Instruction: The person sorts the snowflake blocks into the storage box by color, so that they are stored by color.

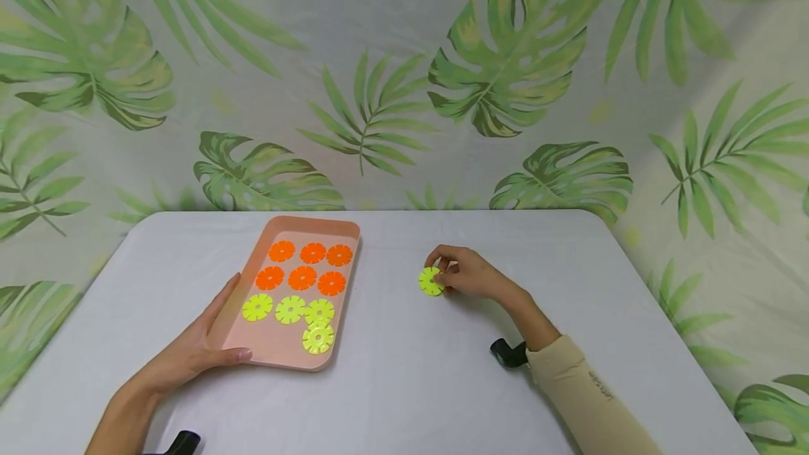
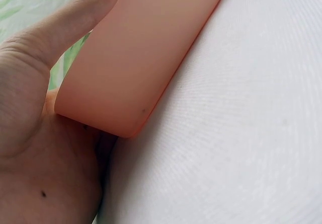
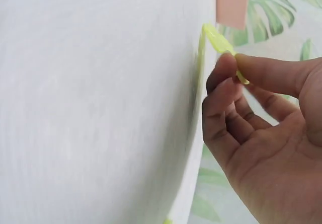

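Observation:
My right hand [image 1: 466, 274] pinches a yellow-green notched plastic disc [image 1: 430, 281] between thumb and fingertips. In the right wrist view the disc [image 3: 219, 40] is tilted, close to the white surface. At the left lies a shallow pink tray [image 1: 272, 357]. My left hand [image 1: 189, 353] spans its near-left corner, thumb along the near wall and straight fingers against the left side. Inside the tray, orange notched discs [image 1: 302, 278] form two rows of three. Below them is a row of yellow-green discs [image 1: 257, 307], with another disc [image 1: 318, 338] overlapping the row's right end.
A white cloth-covered table [image 1: 404, 385] bears everything, with a leaf-print curtain [image 1: 379, 90] behind it. A black device [image 1: 508, 353] sits under my right wrist, another [image 1: 182, 443] near my left. A yellow-green bit [image 3: 167, 221] shows at the right wrist view's lower edge.

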{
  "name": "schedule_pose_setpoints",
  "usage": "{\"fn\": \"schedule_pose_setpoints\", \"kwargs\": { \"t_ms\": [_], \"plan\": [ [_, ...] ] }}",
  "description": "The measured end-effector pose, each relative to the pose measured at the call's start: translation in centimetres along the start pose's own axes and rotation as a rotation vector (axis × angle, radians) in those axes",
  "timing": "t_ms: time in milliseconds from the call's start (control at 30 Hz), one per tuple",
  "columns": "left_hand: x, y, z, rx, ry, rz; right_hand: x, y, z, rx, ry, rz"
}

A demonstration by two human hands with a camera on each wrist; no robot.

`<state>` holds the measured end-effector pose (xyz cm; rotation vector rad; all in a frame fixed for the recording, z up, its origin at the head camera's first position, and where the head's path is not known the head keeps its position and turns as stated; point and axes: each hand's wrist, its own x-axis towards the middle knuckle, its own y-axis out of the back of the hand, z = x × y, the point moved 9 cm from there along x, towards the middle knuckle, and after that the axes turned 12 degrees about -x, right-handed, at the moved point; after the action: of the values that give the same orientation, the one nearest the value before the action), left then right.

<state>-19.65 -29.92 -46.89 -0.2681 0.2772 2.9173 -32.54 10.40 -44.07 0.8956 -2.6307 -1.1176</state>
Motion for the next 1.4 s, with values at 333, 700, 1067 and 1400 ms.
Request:
{"fn": "schedule_pose_setpoints", "kwargs": {
  "t_ms": [333,700,1067,1400],
  "plan": [
    [0.0,0.0,-0.4,0.019,0.037,0.014,1.2,-0.7,-2.9,-0.089,0.12,0.076],
    [-0.5,0.2,-0.3,-0.003,0.026,0.011,2.8,-2.6,-7.1,0.016,0.155,0.01],
    [0.0,-0.1,0.0,0.048,-0.009,0.006,3.8,-4.1,-9.5,0.022,0.173,-0.007],
    [0.0,0.0,0.1,0.009,-0.015,-0.002,4.7,-5.6,-12.1,0.057,0.228,-0.014]
  ]
}}
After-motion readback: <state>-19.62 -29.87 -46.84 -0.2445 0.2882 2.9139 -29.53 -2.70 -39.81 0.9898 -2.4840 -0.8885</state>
